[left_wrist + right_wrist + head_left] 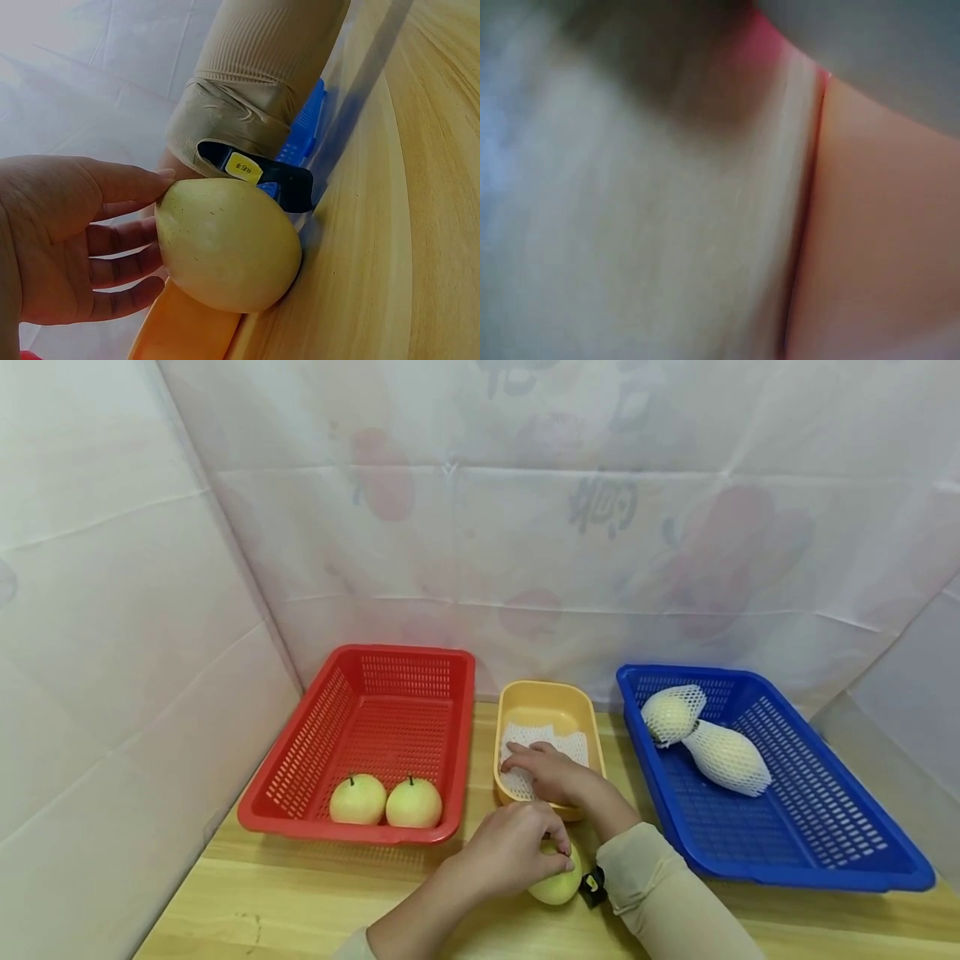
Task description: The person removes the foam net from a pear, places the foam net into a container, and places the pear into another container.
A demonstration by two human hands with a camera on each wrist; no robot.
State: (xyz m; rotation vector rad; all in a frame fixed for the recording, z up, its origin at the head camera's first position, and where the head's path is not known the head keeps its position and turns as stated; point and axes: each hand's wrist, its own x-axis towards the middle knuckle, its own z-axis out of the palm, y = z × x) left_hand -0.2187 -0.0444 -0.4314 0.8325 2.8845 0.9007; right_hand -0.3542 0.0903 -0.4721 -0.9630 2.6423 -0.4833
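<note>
Beige sleeve (686, 902) of the right arm is nearest the head camera, bottom of view, cuff pushed back above the wrist. Black strap (590, 894) with a yellow label sits on that wrist.

Hands: left hand (508, 847) has a bare yellow-green pear (553, 887) by its top, thumb and finger pinching at the stem end; left wrist view shows the thumb on the upper side and the other fingers spread, only slightly bent. Right hand (551, 774) is over the orange-yellow tray (551, 687), fingers loosely bent and apart, no grip visible. Can't tell if its fingertips touch the netting.

Held pear is low over the wooden surface (285, 902), just on the near side of the tray, between the left hand and the right wrist. Can't tell if it touches the wood.

Tray holds white foam netting (575, 747), laid flat-ish, partly hidden by the right hand.

Red basket (345, 832) left of the tray: two bare pears (414, 803), side by side at its near wall, stems up. Blue basket (810, 877) right of the tray: two pears in white foam nets (726, 758), near each other toward its left side.

Pale printed cloth (465, 543) stands behind. Right wrist view is too blurred to read.
</note>
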